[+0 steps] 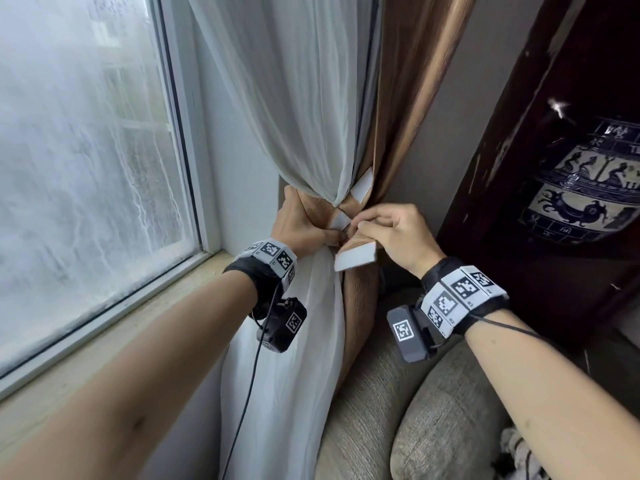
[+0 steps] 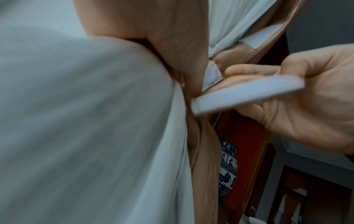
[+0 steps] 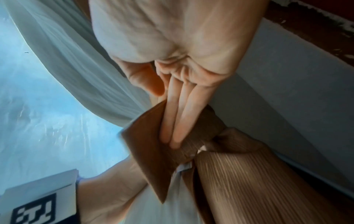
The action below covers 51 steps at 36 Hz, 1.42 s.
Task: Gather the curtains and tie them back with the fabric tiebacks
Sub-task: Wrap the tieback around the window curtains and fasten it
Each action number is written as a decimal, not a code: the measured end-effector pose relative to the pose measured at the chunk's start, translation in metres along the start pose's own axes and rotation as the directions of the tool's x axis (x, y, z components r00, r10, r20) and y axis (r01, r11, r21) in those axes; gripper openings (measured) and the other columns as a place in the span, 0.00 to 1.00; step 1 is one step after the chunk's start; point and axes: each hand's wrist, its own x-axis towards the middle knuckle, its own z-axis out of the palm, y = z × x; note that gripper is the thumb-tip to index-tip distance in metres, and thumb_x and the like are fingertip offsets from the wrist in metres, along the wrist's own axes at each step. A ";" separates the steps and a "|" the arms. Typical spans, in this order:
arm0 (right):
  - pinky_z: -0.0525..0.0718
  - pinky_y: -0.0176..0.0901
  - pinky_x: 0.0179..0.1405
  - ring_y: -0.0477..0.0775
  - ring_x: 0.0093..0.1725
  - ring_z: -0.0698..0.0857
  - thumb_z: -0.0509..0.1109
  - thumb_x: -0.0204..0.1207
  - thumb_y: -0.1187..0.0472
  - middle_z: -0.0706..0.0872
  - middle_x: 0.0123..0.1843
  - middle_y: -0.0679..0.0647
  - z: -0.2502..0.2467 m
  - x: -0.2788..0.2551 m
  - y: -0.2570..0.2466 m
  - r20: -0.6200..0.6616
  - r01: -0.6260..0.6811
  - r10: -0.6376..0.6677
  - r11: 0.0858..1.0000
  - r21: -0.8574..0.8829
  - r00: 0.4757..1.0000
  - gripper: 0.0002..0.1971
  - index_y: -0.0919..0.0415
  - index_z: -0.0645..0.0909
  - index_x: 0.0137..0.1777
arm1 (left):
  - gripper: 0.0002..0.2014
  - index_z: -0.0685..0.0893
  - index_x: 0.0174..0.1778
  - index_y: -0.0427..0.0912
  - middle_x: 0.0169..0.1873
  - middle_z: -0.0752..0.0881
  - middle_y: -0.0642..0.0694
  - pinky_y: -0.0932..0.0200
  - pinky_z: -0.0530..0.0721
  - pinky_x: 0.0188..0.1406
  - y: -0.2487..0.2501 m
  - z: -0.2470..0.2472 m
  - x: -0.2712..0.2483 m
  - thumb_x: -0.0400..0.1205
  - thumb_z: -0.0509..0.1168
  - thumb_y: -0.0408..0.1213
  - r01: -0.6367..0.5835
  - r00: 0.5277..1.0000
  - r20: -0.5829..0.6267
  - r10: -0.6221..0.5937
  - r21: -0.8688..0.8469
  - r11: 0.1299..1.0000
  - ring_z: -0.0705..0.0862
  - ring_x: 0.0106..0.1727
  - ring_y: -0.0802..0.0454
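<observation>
A white sheer curtain point(image 1: 304, 109) and a brown curtain point(image 1: 408, 98) are bunched together beside the window. A brown tieback point(image 1: 311, 206) with white fastener strips point(image 1: 362, 185) wraps the bunch. My left hand point(image 1: 337, 237) grips the gathered curtains at that band, fingers curled round from the window side. My right hand point(image 1: 353, 225) pinches the tieback's loose end point(image 1: 355, 259), whose white strip faces down. In the left wrist view that white strip point(image 2: 247, 94) lies across the right hand's fingers point(image 2: 254, 71). In the right wrist view the fingers point(image 3: 176, 121) press on the brown tieback flap point(image 3: 151, 159).
The window point(image 1: 86, 150) and its sill point(image 1: 104, 341) run along the left. A dark wooden cabinet point(image 1: 519, 133) holding a blue-and-white vase point(image 1: 588, 181) stands at the right. Grey sofa cushions point(image 1: 433, 410) lie below the curtains, and a grey wall point(image 1: 457, 116) is behind.
</observation>
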 end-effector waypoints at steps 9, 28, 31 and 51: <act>0.88 0.51 0.56 0.60 0.51 0.91 0.74 0.70 0.77 0.92 0.46 0.61 -0.003 0.006 -0.005 0.264 -0.123 0.115 0.992 0.016 0.958 0.14 0.57 0.87 0.45 | 0.52 0.62 0.72 0.45 0.58 0.77 0.53 0.62 0.74 0.55 -0.001 -0.002 -0.002 0.58 0.85 0.52 -0.045 0.999 0.020 0.045 -0.006 0.999 0.75 0.54 0.58; 0.90 0.63 0.42 0.53 0.31 0.92 0.79 0.64 0.45 0.89 0.27 0.58 0.028 0.003 0.020 -0.132 -0.134 0.135 0.991 0.014 0.982 0.22 0.67 0.82 0.33 | 0.49 0.63 0.72 0.41 0.62 0.73 0.53 0.64 0.75 0.58 -0.006 -0.003 -0.006 0.61 0.85 0.48 -0.138 0.988 0.061 0.140 -0.046 0.989 0.76 0.60 0.59; 0.91 0.56 0.39 0.51 0.30 0.92 0.78 0.71 0.53 0.90 0.29 0.60 0.027 0.002 0.016 -0.121 -0.109 0.105 0.993 -0.033 0.987 0.19 0.70 0.80 0.32 | 0.47 0.63 0.71 0.40 0.63 0.72 0.51 0.68 0.73 0.58 -0.007 -0.002 -0.005 0.64 0.84 0.46 -0.160 0.985 0.055 0.163 -0.047 0.986 0.75 0.62 0.60; 0.74 0.45 0.46 0.70 0.46 0.82 0.73 0.70 0.43 0.83 0.29 0.60 0.033 0.024 0.013 -0.212 -0.208 0.141 0.916 -0.343 0.967 0.26 0.59 0.73 0.19 | 0.58 0.51 0.75 0.44 0.67 0.75 0.47 0.48 0.81 0.69 -0.004 -0.019 0.005 0.56 0.83 0.39 0.054 0.929 0.369 -0.005 -0.121 0.991 0.78 0.69 0.50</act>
